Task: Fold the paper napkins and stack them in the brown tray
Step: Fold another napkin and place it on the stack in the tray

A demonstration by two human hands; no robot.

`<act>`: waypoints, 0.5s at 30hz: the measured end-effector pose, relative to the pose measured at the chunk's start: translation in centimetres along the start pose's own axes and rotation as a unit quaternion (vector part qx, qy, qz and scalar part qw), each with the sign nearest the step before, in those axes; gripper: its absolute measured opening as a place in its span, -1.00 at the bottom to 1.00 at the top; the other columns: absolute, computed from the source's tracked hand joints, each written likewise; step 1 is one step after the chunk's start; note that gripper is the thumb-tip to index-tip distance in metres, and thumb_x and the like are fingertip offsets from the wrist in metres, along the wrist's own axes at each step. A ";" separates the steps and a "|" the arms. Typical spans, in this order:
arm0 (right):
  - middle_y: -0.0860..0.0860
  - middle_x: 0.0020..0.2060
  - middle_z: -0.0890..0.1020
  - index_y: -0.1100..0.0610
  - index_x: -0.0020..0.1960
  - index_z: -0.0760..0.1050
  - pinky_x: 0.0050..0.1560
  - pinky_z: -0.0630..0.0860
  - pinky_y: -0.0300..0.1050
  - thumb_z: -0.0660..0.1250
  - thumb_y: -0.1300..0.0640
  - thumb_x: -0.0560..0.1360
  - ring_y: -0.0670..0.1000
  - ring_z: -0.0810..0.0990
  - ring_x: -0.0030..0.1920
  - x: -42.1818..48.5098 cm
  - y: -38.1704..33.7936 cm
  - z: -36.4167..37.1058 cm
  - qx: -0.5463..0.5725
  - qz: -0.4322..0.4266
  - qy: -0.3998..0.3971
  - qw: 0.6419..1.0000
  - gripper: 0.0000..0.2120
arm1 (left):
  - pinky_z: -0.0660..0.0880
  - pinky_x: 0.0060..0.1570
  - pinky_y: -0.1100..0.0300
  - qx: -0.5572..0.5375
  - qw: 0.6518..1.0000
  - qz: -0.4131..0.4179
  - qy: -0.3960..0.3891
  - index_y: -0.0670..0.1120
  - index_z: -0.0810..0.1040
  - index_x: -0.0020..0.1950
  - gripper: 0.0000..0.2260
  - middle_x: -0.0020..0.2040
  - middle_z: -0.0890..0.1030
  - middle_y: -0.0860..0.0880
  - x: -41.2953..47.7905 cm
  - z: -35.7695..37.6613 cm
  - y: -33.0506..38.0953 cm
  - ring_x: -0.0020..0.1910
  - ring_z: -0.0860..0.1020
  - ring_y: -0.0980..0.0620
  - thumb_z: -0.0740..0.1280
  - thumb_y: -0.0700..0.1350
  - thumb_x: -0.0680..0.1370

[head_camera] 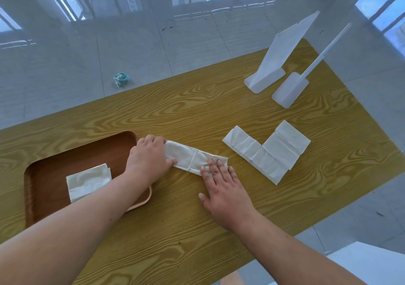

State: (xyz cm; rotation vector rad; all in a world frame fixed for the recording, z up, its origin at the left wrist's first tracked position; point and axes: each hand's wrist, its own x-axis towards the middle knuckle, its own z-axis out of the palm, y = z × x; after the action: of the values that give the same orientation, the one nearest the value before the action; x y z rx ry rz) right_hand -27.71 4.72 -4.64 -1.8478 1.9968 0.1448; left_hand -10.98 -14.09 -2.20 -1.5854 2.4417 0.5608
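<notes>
Napkin in hand: a long folded strip (pixel 195 158) lies on the wooden table (pixel 197 230), its long axis running left to right in front of me, dipping slightly toward the right end.

My left hand (pixel 151 156): curled over the strip's left end, thumb under the near edge, fingers closed loosely on the paper (a pinch, I judge, not just a press).

My right hand (pixel 223 188): flat and spread, palm down, fingertips (pixel 213 167) pressing the strip's right end against the table; it grips nothing.

Which way the fold goes: the crease across the strip sits between my two hands, so the left end looks set to come over toward the right, my right hand acting as the anchor.

Brown tray (pixel 43 170): just left of the strip, its corner touching or nearly under my left wrist; a folded napkin (pixel 87 180) already lies in it.

Waiting napkins (pixel 269 151): unfolded sheets overlapping, well to the right, nearer my right hand.

Other things: two white plastic stands (pixel 278 65) at the far right, well apart; a crumpled wrapper (pixel 121 79) on the floor beyond.

In the way: nothing between strip and tray except my own left forearm across the tray's corner.
</notes>
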 end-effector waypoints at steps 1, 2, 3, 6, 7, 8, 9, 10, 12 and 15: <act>0.12 0.65 -0.23 0.06 0.67 -0.22 0.61 -0.22 0.20 -0.12 -0.22 0.68 0.15 -0.34 0.62 0.0 0.0 0.0 -0.002 0.002 0.001 1.000 -0.32 | 0.45 0.32 -0.10 -0.016 1.000 -0.012 -0.008 -0.02 0.47 0.43 -0.39 0.33 0.52 -0.05 0.3 -0.1 0.0 0.36 0.45 -0.11 0.47 0.25 0.49; 0.12 0.65 -0.22 0.05 0.67 -0.23 0.61 -0.23 0.20 -0.12 -0.22 0.68 0.16 -0.32 0.62 -0.1 0.1 0.0 -0.001 0.004 0.001 1.000 -0.32 | 0.46 0.30 -0.09 -0.025 0.999 -0.023 -0.018 0.01 0.51 0.38 -0.44 0.30 0.53 -0.03 0.6 -0.2 0.0 0.33 0.46 -0.11 0.49 0.24 0.48; 0.12 0.65 -0.21 0.05 0.67 -0.23 0.61 -0.23 0.20 -0.11 -0.21 0.68 0.16 -0.30 0.63 -0.2 0.2 0.0 0.001 0.006 0.000 1.000 -0.32 | 0.47 0.26 -0.09 -0.028 0.999 -0.030 -0.031 0.03 0.54 0.31 -0.51 0.25 0.54 -0.01 0.9 -0.3 0.1 0.30 0.48 -0.10 0.49 0.23 0.47; 0.11 0.65 -0.22 0.06 0.67 -0.22 0.61 -0.20 0.22 -0.12 -0.21 0.68 0.16 -0.30 0.63 -0.4 0.4 0.1 0.006 0.006 -0.005 1.000 -0.32 | 0.51 0.00 0.00 -0.049 0.996 -0.040 -0.057 0.08 0.57 0.01 -0.80 0.06 0.60 0.05 1.2 -0.3 0.3 0.09 0.55 -0.04 0.46 0.12 0.48; 0.12 0.65 -0.22 0.07 0.67 -0.21 0.61 -0.20 0.22 -0.12 -0.21 0.68 0.17 -0.30 0.63 -0.4 0.4 0.1 0.007 0.005 -0.006 1.000 -0.32 | 0.49 -0.14 0.05 -0.085 0.994 -0.044 -0.056 0.08 0.54 -0.07 -0.87 -0.03 0.63 0.07 1.2 -0.3 0.4 -0.01 0.58 -0.01 0.44 0.05 0.47; 0.13 0.65 -0.22 0.07 0.67 -0.20 0.61 -0.20 0.22 -0.11 -0.21 0.68 0.18 -0.29 0.63 -0.3 0.4 0.1 0.009 0.004 -0.006 1.000 -0.32 | 0.45 -0.25 0.09 -0.134 0.989 -0.048 -0.050 0.09 0.51 -0.11 -0.90 -0.12 0.63 0.08 1.1 -0.3 0.6 -0.12 0.59 0.02 0.42 -0.01 0.45; 0.15 0.65 -0.21 0.07 0.68 -0.19 0.61 -0.19 0.22 -0.11 -0.21 0.68 0.19 -0.27 0.63 -0.2 0.2 0.0 0.014 0.003 -0.005 1.000 -0.33 | 0.42 -0.33 0.11 -0.187 0.981 -0.049 -0.037 0.11 0.49 -0.12 -0.88 -0.19 0.63 0.09 0.8 -0.4 0.9 -0.21 0.58 0.05 0.40 -0.04 0.44; 0.15 0.66 -0.18 0.07 0.68 -0.16 0.61 -0.17 0.22 -0.09 -0.21 0.68 0.20 -0.24 0.64 -0.1 0.0 -0.2 0.020 0.003 0.000 1.000 -0.33 | 0.41 -0.37 0.14 -0.234 0.971 -0.043 -0.017 0.14 0.47 -0.10 -0.85 -0.22 0.62 0.10 0.3 -0.5 1.4 -0.28 0.57 0.09 0.40 -0.05 0.43; 0.16 0.67 -0.08 0.08 0.68 -0.09 0.62 -0.12 0.19 -0.04 -0.18 0.69 0.20 -0.15 0.65 0.0 -0.3 -0.6 0.047 0.003 0.017 0.999 -0.35 | 0.46 -0.36 0.19 -0.298 0.954 0.010 0.016 0.21 0.44 0.00 -0.77 -0.20 0.63 0.12 -0.6 -0.8 2.4 -0.31 0.59 0.13 0.42 0.00 0.43; 0.15 0.62 0.20 0.14 0.65 0.10 0.60 0.09 0.14 0.10 -0.04 0.68 0.17 0.10 0.63 -0.1 -0.2 -1.5 0.113 0.030 0.072 0.991 -0.41 | 0.60 -0.26 0.17 -0.357 0.929 0.099 -0.013 0.30 0.42 0.16 -0.66 -0.08 0.66 0.19 -2.0 -1.1 4.3 -0.23 0.65 0.13 0.46 0.19 0.46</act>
State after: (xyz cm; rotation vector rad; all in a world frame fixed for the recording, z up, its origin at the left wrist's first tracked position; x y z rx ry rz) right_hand -27.87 4.30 -3.20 -1.6985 2.0685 -0.1963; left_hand -13.97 -11.30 0.38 -1.5039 2.5365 1.6415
